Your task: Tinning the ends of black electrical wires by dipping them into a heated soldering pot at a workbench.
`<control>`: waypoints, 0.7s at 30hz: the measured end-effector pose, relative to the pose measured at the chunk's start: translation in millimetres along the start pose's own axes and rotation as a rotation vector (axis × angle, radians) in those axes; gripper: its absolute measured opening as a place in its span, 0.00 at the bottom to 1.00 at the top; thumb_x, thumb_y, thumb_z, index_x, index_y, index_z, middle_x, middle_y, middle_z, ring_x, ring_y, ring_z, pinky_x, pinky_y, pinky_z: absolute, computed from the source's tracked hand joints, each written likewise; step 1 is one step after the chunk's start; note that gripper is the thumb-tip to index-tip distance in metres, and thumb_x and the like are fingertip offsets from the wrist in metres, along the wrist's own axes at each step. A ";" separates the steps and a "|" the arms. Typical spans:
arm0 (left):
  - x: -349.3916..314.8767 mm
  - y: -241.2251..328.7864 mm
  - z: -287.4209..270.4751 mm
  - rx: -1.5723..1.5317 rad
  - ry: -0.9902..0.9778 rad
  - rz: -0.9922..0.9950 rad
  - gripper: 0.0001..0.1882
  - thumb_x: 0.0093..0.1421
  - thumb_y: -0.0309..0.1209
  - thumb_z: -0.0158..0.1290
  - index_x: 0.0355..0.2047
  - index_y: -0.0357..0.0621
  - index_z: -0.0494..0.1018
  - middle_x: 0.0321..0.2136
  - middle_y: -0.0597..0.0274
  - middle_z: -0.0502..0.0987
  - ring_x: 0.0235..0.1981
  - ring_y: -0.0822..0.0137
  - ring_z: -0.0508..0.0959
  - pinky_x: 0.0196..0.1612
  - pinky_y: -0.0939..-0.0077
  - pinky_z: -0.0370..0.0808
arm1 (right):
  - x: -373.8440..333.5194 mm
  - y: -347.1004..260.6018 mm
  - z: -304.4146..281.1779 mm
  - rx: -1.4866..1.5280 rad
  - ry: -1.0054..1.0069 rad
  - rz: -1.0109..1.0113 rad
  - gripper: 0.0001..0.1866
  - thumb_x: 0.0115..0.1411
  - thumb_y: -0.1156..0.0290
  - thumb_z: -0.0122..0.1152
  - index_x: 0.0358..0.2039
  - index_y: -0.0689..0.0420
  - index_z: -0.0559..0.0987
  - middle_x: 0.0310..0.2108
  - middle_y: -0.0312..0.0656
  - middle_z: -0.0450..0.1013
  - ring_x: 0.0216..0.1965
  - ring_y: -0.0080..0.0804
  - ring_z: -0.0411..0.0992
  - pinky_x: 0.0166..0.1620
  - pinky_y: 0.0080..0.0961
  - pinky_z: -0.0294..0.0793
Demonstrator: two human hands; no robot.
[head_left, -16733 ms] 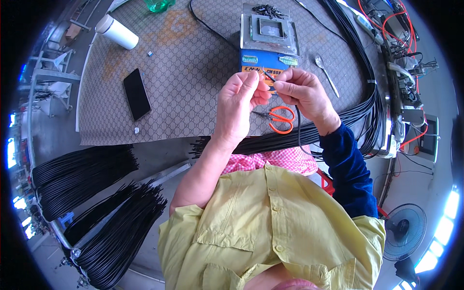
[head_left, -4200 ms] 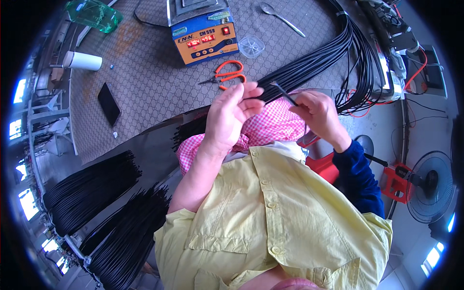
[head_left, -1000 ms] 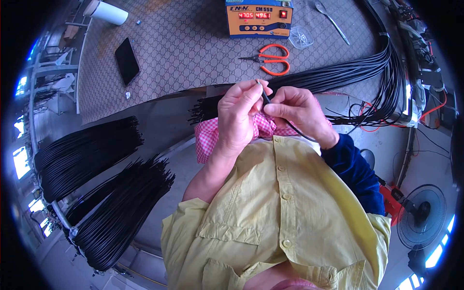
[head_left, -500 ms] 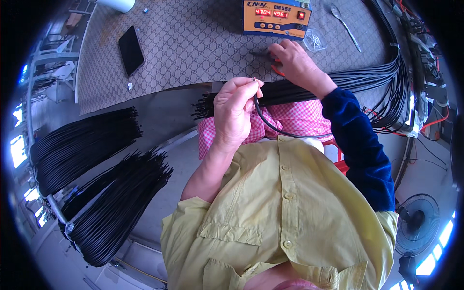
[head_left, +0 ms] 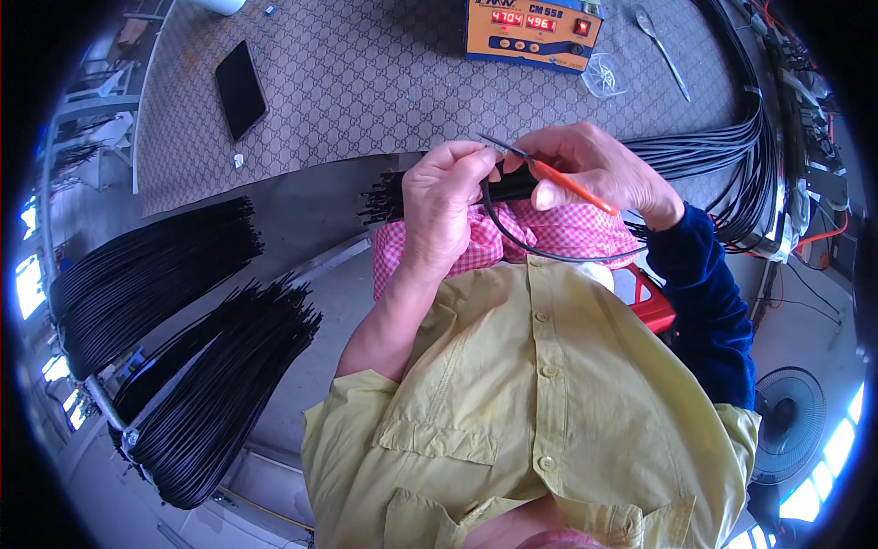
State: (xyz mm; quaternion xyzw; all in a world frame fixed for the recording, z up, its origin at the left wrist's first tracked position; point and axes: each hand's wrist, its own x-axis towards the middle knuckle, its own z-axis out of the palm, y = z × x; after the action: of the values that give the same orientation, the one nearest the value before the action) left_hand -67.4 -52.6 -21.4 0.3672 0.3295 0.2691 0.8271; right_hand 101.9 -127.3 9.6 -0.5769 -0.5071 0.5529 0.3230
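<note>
My left hand [head_left: 442, 203] is closed in a pinch around the end of a black cable [head_left: 504, 231]. From its fingers the cable curves down and right, across my lap. Close beside it, my right hand [head_left: 604, 169] grips a slim hand tool [head_left: 574, 187] with orange handles and a dark pointed tip. That tip is just above the left fingertips, near the cable's end; whether they touch, I cannot tell. Behind both hands, a bundle of black cables [head_left: 677, 158] lies along the table's near edge. Pink checked cloth [head_left: 585, 229] covers my lap.
On the patterned tabletop [head_left: 366, 91] are an orange and blue box with a red display [head_left: 526, 41], a clear dish [head_left: 604, 75], a spoon [head_left: 665, 55] and a phone [head_left: 241, 91]. Cable bundles [head_left: 224, 393] hang at left; a fan [head_left: 786, 425] stands at right.
My right hand has lifted the orange-handled tool off the table and brought it toward me, beside my left hand. The left hand keeps its pinch on the cable.
</note>
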 end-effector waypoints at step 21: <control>3.6 -1.4 -1.4 0.071 0.039 0.006 0.04 0.53 0.25 0.48 0.26 0.36 0.71 0.21 0.66 0.72 0.17 0.83 0.61 0.21 0.91 0.58 | 6.4 -6.9 7.4 -0.268 0.085 -0.063 0.17 0.48 0.63 0.62 0.33 0.63 0.75 0.20 0.42 0.70 0.21 0.26 0.65 0.27 0.22 0.65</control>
State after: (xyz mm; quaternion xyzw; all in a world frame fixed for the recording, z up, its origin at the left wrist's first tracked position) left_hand -65.8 -50.4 -24.5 0.3918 0.3537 0.2668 0.8063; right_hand 92.4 -120.7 12.7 -0.6216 -0.5800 0.4448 0.2817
